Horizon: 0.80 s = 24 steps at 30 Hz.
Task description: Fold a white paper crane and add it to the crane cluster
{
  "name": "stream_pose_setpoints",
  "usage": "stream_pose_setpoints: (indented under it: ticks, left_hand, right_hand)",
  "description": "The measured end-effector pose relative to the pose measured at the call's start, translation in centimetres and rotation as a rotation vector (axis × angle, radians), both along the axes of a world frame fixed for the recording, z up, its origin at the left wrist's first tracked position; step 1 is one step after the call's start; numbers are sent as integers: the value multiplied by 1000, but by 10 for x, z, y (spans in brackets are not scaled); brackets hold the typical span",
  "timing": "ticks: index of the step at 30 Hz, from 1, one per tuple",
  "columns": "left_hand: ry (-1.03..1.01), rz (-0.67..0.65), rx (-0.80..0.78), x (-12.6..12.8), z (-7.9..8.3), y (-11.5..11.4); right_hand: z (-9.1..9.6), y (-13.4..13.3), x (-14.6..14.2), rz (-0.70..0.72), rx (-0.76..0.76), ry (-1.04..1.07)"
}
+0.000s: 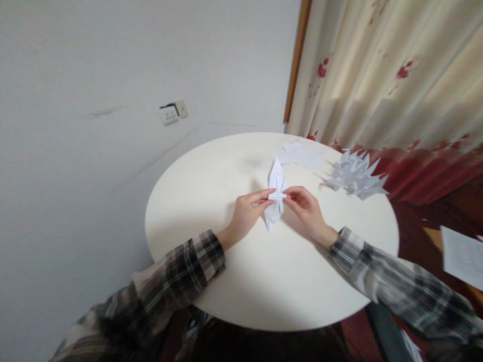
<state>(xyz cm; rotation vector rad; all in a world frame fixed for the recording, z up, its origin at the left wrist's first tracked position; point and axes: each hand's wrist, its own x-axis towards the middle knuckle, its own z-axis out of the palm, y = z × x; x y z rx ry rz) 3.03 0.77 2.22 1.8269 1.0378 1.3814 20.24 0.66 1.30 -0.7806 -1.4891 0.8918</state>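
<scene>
Best done with a firm, even pinch at the waist of the narrow white folded paper diamond (275,193), edges aligned before any crease is pressed (thin paper, easily skewed). Left hand (247,213) closed on the paper's left side, fingertips (268,195) at its middle; right hand (307,208) pinching the right side likewise. Paper held between both hands, just above the round cream table (264,281), points running away and toward. Pile of white folded paper pieces (356,178) well apart, far right.

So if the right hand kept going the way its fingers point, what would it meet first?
The right hand points left, toward the folded white paper it already pinches. Just past that are the left hand's fingertips, pinching the same fold, though depth is hard to judge.
</scene>
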Motion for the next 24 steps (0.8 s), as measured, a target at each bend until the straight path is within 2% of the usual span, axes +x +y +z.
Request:
stream_pose_setpoints:
  ticks: [5, 15, 24]
  left_hand:
    - [64, 35, 162, -1, 3, -2]
    - [61, 79, 201, 1, 4, -4]
    - [161, 116, 375, -1, 8, -8]
  right_hand:
    - [0, -2, 0, -39, 45, -50]
    - [0, -5, 1, -121, 178, -142]
    - [11, -14, -2, -220, 363, -290]
